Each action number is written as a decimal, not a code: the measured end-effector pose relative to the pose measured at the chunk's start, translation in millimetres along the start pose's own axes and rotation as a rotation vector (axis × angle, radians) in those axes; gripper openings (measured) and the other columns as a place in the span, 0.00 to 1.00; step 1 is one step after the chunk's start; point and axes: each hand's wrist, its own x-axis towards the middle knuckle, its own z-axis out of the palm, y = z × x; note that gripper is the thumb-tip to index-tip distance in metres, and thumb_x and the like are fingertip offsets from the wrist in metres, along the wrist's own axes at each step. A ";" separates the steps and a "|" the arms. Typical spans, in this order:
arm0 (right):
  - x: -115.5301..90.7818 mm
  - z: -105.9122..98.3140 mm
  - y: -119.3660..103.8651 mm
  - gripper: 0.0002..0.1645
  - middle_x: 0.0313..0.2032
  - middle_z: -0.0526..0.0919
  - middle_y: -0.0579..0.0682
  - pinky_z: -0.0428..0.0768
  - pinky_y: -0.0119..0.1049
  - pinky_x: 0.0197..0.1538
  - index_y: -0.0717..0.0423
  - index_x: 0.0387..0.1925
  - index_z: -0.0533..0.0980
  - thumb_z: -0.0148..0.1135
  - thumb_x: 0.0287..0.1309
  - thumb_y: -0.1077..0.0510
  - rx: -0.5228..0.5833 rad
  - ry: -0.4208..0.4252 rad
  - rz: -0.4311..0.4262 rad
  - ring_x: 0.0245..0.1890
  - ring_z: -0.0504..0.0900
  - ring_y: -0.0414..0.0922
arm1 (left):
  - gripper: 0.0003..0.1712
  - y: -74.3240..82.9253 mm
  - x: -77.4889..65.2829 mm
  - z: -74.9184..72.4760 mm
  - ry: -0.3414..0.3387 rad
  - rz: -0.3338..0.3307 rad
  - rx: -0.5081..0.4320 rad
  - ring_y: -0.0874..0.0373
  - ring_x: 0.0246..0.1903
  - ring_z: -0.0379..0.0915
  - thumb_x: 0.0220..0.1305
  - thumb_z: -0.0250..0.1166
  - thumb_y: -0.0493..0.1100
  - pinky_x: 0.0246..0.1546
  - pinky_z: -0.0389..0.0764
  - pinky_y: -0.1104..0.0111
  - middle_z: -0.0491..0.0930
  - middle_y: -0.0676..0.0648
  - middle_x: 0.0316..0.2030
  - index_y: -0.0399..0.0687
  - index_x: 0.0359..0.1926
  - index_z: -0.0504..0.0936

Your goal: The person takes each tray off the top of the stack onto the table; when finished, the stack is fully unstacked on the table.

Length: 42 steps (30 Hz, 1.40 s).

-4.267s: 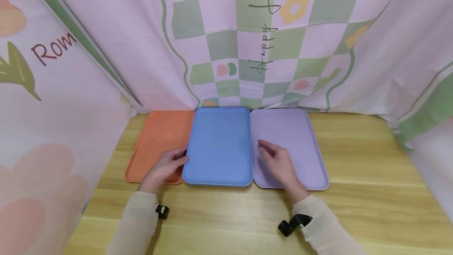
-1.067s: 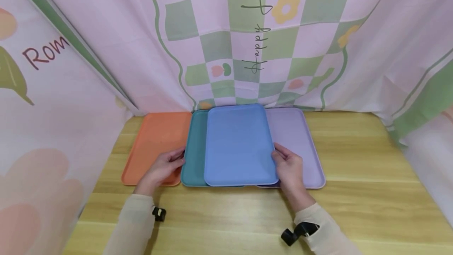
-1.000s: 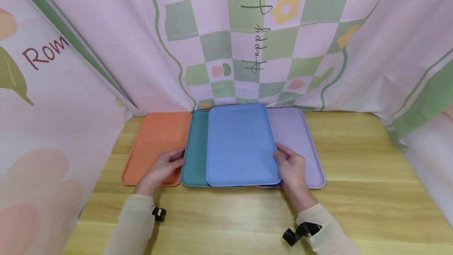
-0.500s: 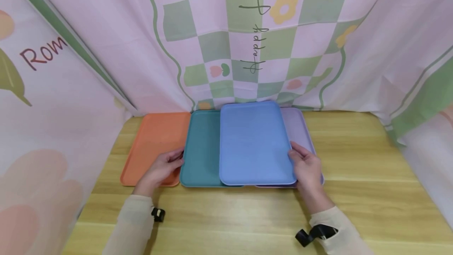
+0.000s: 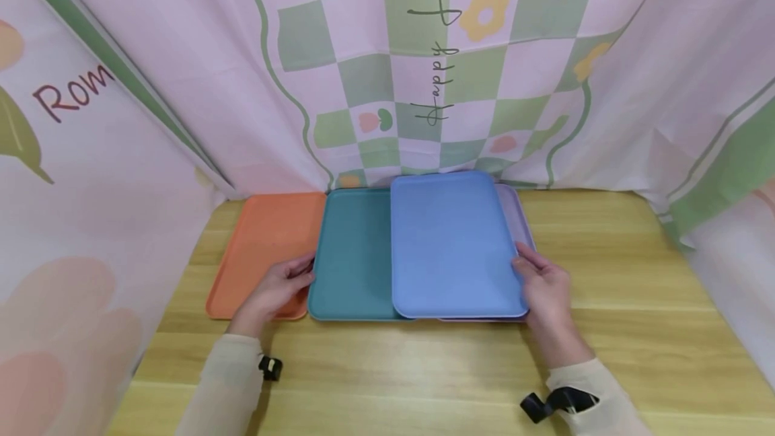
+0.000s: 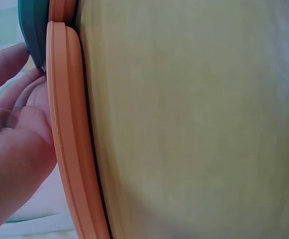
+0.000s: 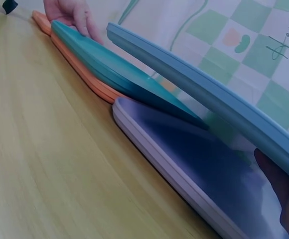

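My right hand point(image 5: 549, 291) grips the right edge of a blue tray point(image 5: 457, 244), thumb on the rim and fingers beneath. In the right wrist view this blue tray point(image 7: 209, 94) hangs above a lilac tray point(image 7: 184, 154), with a gap between them. A teal tray point(image 5: 352, 254) lies to the left, partly covered by the blue one in the head view. My left hand point(image 5: 275, 291) pinches the teal tray's left edge, its wrist over an orange tray point(image 5: 272, 227). Below the teal tray, the right wrist view shows another orange rim point(image 7: 79, 74).
The trays stand in a row at the back of a wooden table point(image 5: 387, 375), close to a checked, flowered curtain point(image 5: 418, 86). More printed cloth point(image 5: 91, 173) hangs at the left. Each wrist wears a black camera mount point(image 5: 554, 402).
The blue tray first lay over the teal one; my right hand took its right edge and carried it rightward over the lilac tray, uncovering the teal tray. My left hand stayed in place.
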 end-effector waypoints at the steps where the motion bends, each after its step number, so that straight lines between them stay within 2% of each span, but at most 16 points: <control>1: 0.8 -2.5 -0.3 0.28 0.34 0.86 0.22 0.81 0.15 0.47 0.63 0.73 0.75 0.62 0.76 0.62 0.006 0.004 0.004 0.44 0.83 0.21 | 0.34 0.3 -0.2 0.2 -0.001 0.001 -0.002 0.42 0.82 0.58 0.81 0.60 0.36 0.76 0.71 0.60 0.64 0.35 0.80 0.37 0.82 0.63; 5: 3.6 -12.2 -2.7 0.28 0.36 0.86 0.22 0.82 0.16 0.46 0.62 0.73 0.76 0.64 0.75 0.62 0.033 0.026 0.020 0.45 0.84 0.22 | 0.34 0.6 -0.4 0.6 -0.001 -0.001 -0.001 0.42 0.82 0.58 0.81 0.60 0.36 0.77 0.70 0.58 0.64 0.35 0.80 0.38 0.82 0.63; 10: 6.6 -24.5 -4.4 0.28 0.32 0.88 0.22 0.84 0.20 0.40 0.61 0.73 0.76 0.65 0.75 0.63 0.069 0.048 0.051 0.37 0.85 0.23 | 0.34 0.2 -0.4 0.4 -0.001 -0.001 0.005 0.42 0.82 0.58 0.82 0.60 0.36 0.79 0.67 0.54 0.64 0.34 0.81 0.37 0.83 0.62; 15: 9.8 -36.6 -4.3 0.27 0.30 0.90 0.24 0.85 0.22 0.37 0.57 0.71 0.78 0.65 0.74 0.63 0.106 0.064 0.071 0.35 0.86 0.25 | 0.34 0.2 -0.6 0.5 0.004 -0.006 0.015 0.42 0.82 0.58 0.82 0.60 0.36 0.78 0.68 0.56 0.64 0.35 0.81 0.38 0.83 0.63; 18: 11.5 -44.0 -4.5 0.24 0.30 0.90 0.25 0.85 0.22 0.36 0.51 0.67 0.82 0.66 0.73 0.63 0.125 0.078 0.084 0.34 0.86 0.25 | 0.34 0.5 -0.3 0.8 0.008 -0.017 0.019 0.43 0.82 0.58 0.82 0.60 0.37 0.79 0.68 0.56 0.64 0.36 0.81 0.39 0.83 0.63; 24: 13.9 -59.8 -4.4 0.19 0.30 0.91 0.27 0.85 0.22 0.36 0.40 0.54 0.90 0.67 0.72 0.64 0.158 0.081 0.081 0.34 0.87 0.25 | 0.34 0.3 -0.4 0.5 0.011 -0.030 0.022 0.43 0.82 0.58 0.82 0.60 0.37 0.80 0.66 0.52 0.65 0.37 0.81 0.41 0.83 0.64; 32: 17.1 -72.2 -5.8 0.18 0.31 0.91 0.27 0.85 0.21 0.37 0.43 0.57 0.89 0.68 0.72 0.64 0.188 0.082 0.076 0.36 0.87 0.25 | 0.34 0.3 0.1 0.3 0.008 -0.013 0.033 0.42 0.82 0.58 0.82 0.60 0.38 0.79 0.68 0.55 0.64 0.36 0.81 0.39 0.83 0.63; 42: 20.8 -88.3 -4.6 0.18 0.32 0.91 0.27 0.85 0.21 0.35 0.40 0.54 0.90 0.69 0.71 0.64 0.201 0.100 0.090 0.36 0.86 0.24 | 0.34 1.6 -1.8 0.4 0.002 -0.017 0.024 0.43 0.82 0.57 0.83 0.59 0.37 0.79 0.67 0.55 0.63 0.36 0.81 0.40 0.83 0.62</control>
